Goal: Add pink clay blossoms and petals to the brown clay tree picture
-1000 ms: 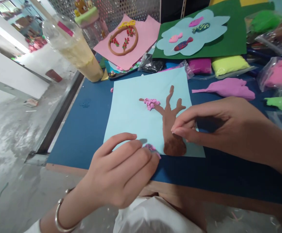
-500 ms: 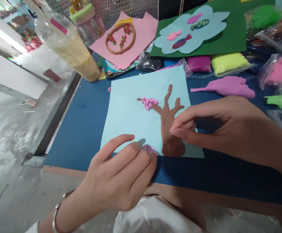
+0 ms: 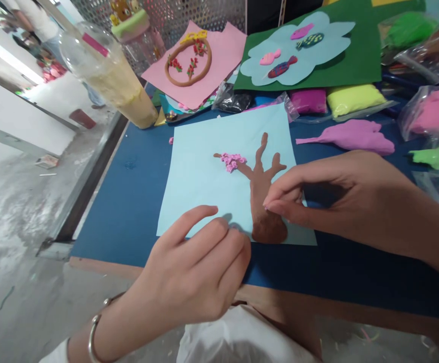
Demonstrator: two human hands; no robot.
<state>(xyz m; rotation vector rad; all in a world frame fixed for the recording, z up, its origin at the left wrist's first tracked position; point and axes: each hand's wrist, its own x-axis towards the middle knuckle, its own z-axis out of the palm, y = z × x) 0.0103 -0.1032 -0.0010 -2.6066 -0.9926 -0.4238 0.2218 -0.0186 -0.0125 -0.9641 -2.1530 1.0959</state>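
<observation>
A brown clay tree (image 3: 262, 191) lies pressed onto a light blue sheet of paper (image 3: 196, 186). Small pink clay bits (image 3: 233, 162) cluster on its left branch. Over the trunk, my right hand (image 3: 325, 196) is closed in a pinch, with a tiny speck of pink clay (image 3: 266, 207) at its fingertips. My left hand (image 3: 200, 267) hovers at the paper's lower edge, its index finger lifted and the other fingers curled. Whatever those curled fingers hold is hidden behind them.
A plastic cup of drink (image 3: 124, 93) stands at the back left. Behind the paper lie a pink sheet with a clay wreath (image 3: 189, 63) and a green board with clay fish (image 3: 366, 55). Loose purple clay (image 3: 359, 136) and bagged clay (image 3: 357, 99) sit to the right.
My left hand has shifted slightly right and up, and the pink clay seen beside its fingers is now almost wholly covered. My right hand keeps its pinch in nearly the same place.
</observation>
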